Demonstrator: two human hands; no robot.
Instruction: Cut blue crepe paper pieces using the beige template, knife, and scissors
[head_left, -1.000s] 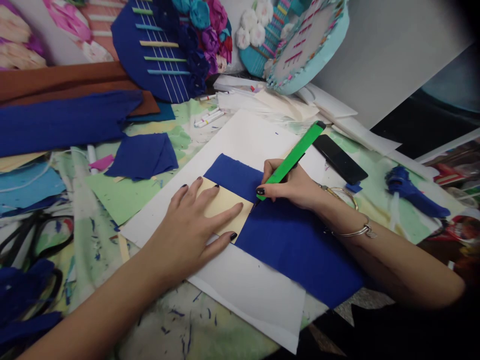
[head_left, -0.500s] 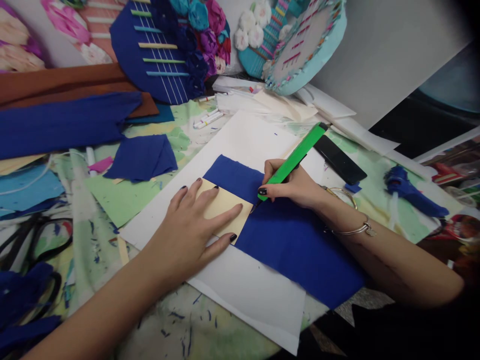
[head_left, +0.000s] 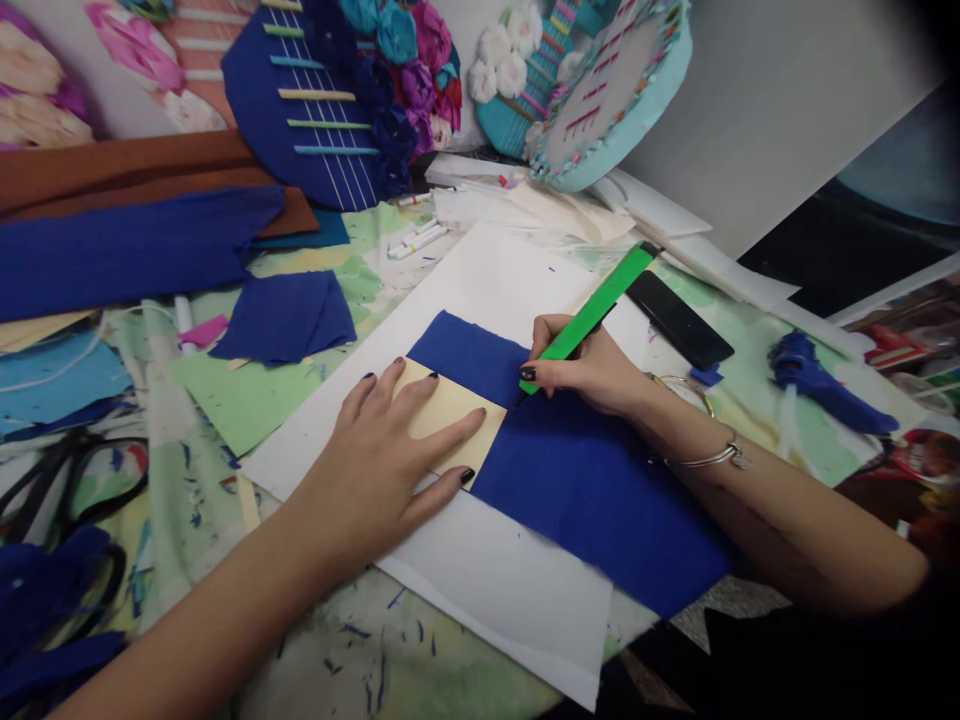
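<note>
My left hand [head_left: 379,455] lies flat with fingers spread on a cream card [head_left: 450,405], pressing it onto a long blue crepe paper strip [head_left: 592,480]. That strip rests on a white sheet [head_left: 495,570]. My right hand [head_left: 589,365] is closed round a green utility knife [head_left: 592,305]. The knife's tip touches the blue paper at the card's far right edge.
A black phone [head_left: 679,320] lies behind my right hand, a blue glue gun [head_left: 825,385] to the right. Blue paper pieces [head_left: 285,315], markers [head_left: 416,238] and black scissors [head_left: 71,480] lie left. Decorated round craft boards [head_left: 607,90] lean at the back.
My right hand and the green knife have slid a little away from me along the card's edge. My left hand has stayed put on the card.
</note>
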